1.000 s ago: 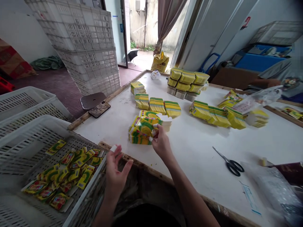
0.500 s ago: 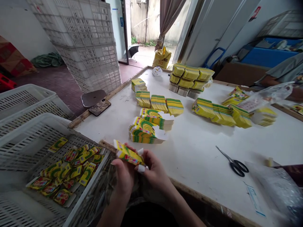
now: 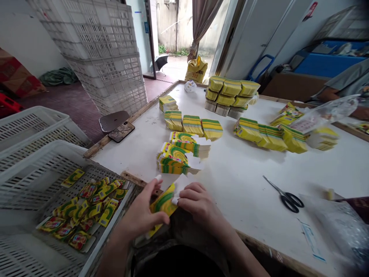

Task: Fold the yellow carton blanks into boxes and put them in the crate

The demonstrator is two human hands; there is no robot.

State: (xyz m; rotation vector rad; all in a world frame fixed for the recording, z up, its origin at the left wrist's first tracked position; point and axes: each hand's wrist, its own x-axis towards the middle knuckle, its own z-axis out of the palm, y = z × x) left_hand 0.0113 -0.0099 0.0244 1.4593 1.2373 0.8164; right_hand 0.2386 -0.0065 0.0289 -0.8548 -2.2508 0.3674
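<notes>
**Head view.** The left hand point(image 3: 142, 217) and the right hand point(image 3: 198, 204) hold one yellow-and-green printed cardboard carton blank point(image 3: 163, 203) between them, over the near edge of the white table point(image 3: 245, 173). The left fingers curl round its lower side, with the thumb on the printed face. The right fingertips pinch the white flap at its upper end.

**Progress (judgement).** A thin layer of yellow, green and red cartons point(image 3: 86, 209) lies in the white slotted plastic crate point(image 3: 57, 154) at the left, covering only part of its floor. Far more stock lies flat on the table: a fanned stack of flat blanks point(image 3: 178, 159) just beyond the hands, and bundled rows of blanks point(image 3: 268, 136) farther back. Black-handled scissors point(image 3: 285, 198) lie well apart, to the right.

**Writing.** None can be read; the print on the cartons is too small and blurred.
</notes>
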